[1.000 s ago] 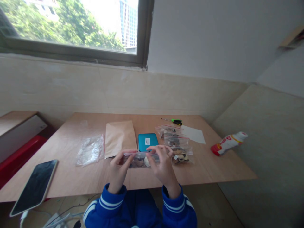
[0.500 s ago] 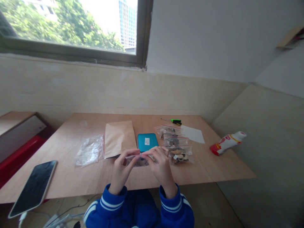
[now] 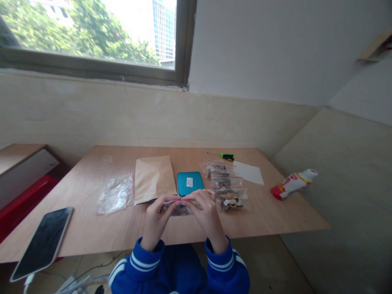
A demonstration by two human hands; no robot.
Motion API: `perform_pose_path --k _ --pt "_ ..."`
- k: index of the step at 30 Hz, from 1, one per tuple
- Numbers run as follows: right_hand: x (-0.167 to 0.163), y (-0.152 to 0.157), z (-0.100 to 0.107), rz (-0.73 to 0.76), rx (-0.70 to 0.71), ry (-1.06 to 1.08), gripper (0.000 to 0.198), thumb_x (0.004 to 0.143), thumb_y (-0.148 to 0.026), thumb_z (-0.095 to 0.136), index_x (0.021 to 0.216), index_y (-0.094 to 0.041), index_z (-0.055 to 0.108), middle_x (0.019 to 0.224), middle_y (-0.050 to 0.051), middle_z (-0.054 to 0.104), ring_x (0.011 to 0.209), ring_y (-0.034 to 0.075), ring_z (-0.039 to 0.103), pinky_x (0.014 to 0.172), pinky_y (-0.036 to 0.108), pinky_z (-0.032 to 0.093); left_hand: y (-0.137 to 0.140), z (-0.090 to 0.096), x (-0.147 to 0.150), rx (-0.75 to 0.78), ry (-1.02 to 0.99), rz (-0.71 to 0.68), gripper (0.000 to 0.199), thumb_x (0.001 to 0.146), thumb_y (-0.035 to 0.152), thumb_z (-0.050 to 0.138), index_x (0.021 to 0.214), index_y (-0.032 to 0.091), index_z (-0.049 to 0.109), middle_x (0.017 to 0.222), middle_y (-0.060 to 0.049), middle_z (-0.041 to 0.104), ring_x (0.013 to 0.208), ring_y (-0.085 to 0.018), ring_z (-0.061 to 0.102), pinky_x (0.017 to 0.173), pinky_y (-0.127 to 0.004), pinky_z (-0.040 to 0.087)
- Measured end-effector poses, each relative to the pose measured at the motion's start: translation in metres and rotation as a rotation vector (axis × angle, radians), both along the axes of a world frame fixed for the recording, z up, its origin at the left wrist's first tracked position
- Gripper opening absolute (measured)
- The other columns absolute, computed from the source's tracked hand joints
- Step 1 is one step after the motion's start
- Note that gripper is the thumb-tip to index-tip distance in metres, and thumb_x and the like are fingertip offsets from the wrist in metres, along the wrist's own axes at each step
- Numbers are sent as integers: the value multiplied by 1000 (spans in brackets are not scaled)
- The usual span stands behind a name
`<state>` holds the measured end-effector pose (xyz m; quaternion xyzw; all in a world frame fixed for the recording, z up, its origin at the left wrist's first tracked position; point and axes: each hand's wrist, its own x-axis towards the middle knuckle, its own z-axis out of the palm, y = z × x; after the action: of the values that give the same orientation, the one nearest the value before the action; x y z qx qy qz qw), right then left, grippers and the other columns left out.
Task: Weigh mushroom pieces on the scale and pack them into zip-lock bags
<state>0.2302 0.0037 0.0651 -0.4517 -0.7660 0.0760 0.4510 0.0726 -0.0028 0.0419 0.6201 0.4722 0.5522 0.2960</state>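
Observation:
Both hands pinch the top edge of a small clear zip bag point(image 3: 180, 210) above the table's front part. My left hand point(image 3: 157, 216) grips its left side, thumb and forefinger together. On the right side my right hand point(image 3: 204, 212) does the same, and the fingertips of both hands meet at the middle of the edge. Dark, small contents show through the plastic, too blurred to name. Just beyond the hands lies a teal flat box point(image 3: 183, 184) with a white label. Right of it, several filled zip bags point(image 3: 232, 203) lie in a row.
A brown paper bag point(image 3: 154, 176) and a clear plastic bag point(image 3: 115, 194) lie left of the box. Screwdrivers point(image 3: 226, 156) and a white paper sheet point(image 3: 250, 173) are at the back right. A bottle point(image 3: 292, 184) stands right; a tablet point(image 3: 44, 241) overhangs the front left edge.
My left fingertips have shifted slightly right along the bag's top edge, closer to the right ones. Everything on the table stays in place.

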Motion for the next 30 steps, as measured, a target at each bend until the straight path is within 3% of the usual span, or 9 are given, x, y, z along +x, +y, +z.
perform_pose_path --k 12,18,22,30 --pt "-5 1 -5 -31 3 25 20 90 -17 57 71 -23 60 71 -4 68 73 15 61 81 33 33 -3 4 3 44 97 20 13 85 29 59 82 19 66 76 -1 71 68 -14 68 61 -22 54" --pt "-11 2 -12 -33 10 17 22 90 -12 52 72 -22 58 69 -3 64 68 15 57 80 33 36 -3 1 10 129 206 95 15 89 26 50 83 21 62 76 -1 68 68 -14 65 64 -23 53" --pt "-11 4 -13 -25 -20 -4 19 91 -14 52 75 -22 59 71 -2 64 71 16 58 78 32 37 -2 -3 11 131 218 138 16 90 24 46 83 21 60 77 -2 66 73 -15 65 67 -25 53" --pt "-6 5 -14 60 -86 -12 12 90 -24 57 81 -24 65 76 -2 69 75 16 62 73 30 41 -1 -1 -1 113 192 92 12 89 25 51 84 21 61 77 0 66 71 -13 65 64 -22 52"
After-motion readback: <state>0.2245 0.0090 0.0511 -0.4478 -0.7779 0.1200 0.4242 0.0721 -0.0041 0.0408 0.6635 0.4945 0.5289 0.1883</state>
